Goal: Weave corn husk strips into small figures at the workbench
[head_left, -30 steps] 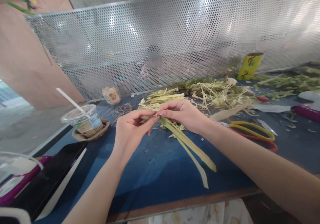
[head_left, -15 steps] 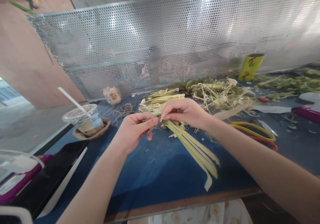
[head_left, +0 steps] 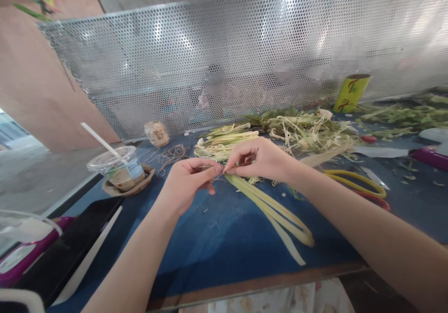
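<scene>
Several long, pale green-yellow leaf strips (head_left: 271, 208) hang from my fingertips and trail right, over the blue tabletop (head_left: 203, 252). At the strips' upper end, my left hand (head_left: 192, 177) pinches with thumb and index finger. Touching it there, my right hand (head_left: 255, 161) also pinches the same end. A thin thread seems to show near the fingertips, too fine to make out. Just behind my hands lies a bundle of similar strips (head_left: 227, 138), with curled shreds beside it. Thumbs and fingers hide the exact spot where the strips are gripped.
At left stand a plastic cup with a straw (head_left: 122, 170), tangled twine (head_left: 171, 156) and a black phone-like slab (head_left: 77, 243). Dried plant scraps (head_left: 308, 128) lie behind. On the right are yellow-handled scissors (head_left: 357, 182) and a purple-handled knife (head_left: 430, 158). A perforated metal screen (head_left: 245, 38) rises behind.
The strips' lower ends have swung slightly right, and one strip has separated from the others. My right hand has shifted a little; both hands keep pinching at the same place.
</scene>
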Demonstrator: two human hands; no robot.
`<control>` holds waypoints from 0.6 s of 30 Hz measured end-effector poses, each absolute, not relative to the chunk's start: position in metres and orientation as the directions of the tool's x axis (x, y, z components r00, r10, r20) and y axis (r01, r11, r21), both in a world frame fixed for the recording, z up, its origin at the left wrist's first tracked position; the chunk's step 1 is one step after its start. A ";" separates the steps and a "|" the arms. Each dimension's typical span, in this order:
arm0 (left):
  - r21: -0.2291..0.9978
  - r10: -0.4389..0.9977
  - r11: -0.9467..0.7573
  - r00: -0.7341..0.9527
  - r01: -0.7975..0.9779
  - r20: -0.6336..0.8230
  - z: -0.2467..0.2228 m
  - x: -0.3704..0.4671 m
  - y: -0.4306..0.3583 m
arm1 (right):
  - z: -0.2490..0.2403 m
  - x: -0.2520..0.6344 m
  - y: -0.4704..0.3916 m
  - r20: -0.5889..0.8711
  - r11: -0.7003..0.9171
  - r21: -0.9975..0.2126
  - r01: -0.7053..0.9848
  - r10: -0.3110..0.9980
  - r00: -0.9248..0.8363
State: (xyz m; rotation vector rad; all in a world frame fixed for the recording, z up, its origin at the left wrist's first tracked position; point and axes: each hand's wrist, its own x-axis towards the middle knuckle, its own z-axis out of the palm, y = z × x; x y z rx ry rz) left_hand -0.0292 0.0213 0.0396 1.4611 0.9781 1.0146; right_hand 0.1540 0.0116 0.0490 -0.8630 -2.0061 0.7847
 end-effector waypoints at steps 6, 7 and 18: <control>0.960 0.943 -0.223 0.286 0.170 0.169 0.044 -0.030 0.016 | 0.046 0.154 0.014 0.332 0.445 -0.869 0.214 0.847 -0.414; 0.956 0.942 -0.230 0.288 0.180 0.172 0.045 -0.030 0.015 | 0.046 0.155 0.015 0.326 0.436 -0.877 0.203 0.849 -0.417; 0.960 0.938 -0.245 0.282 0.137 0.199 0.048 -0.030 0.014 | 0.046 0.154 0.016 0.329 0.380 -0.924 0.055 0.857 -0.397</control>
